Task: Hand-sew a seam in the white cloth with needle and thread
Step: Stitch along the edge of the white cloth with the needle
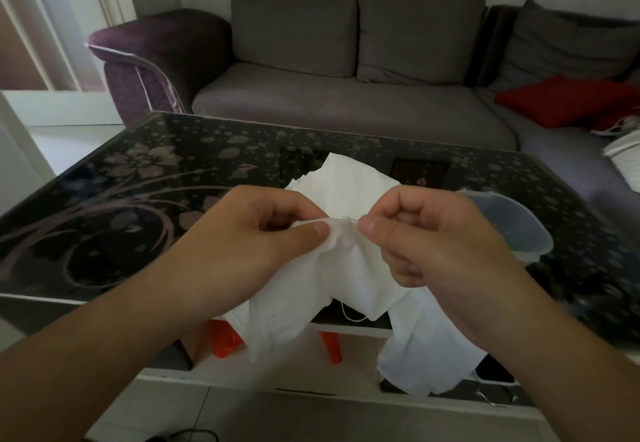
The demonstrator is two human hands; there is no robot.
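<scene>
Dim living-room light falls on a dark glass tabletop (145,178) printed with pale flowers; nearest, below its near edge, orange plastic (225,341) shows beneath hanging folds of the cloth (349,268); a loop of thread (349,315) dangles there. Above the near edge the cloth is held up between both hands, the rest trailing back toward the tabletop's middle. A bunched fold is pinched by the left hand (256,230) between thumb and curled fingers; the right hand (426,234) is closed, thumb against forefinger, on what is judged to be the needle (350,218), a faint thin line entering the fold. For a clean stitch the fold should be kept taut and flat by the left hand; the needle should be pushed straight through both layers close to the edge; the thread should be drawn smoothly, without puckering. A clear plastic tub (519,227) stands by the right edge; beyond, a grey sofa (346,95) with a red cushion (568,99).
</scene>
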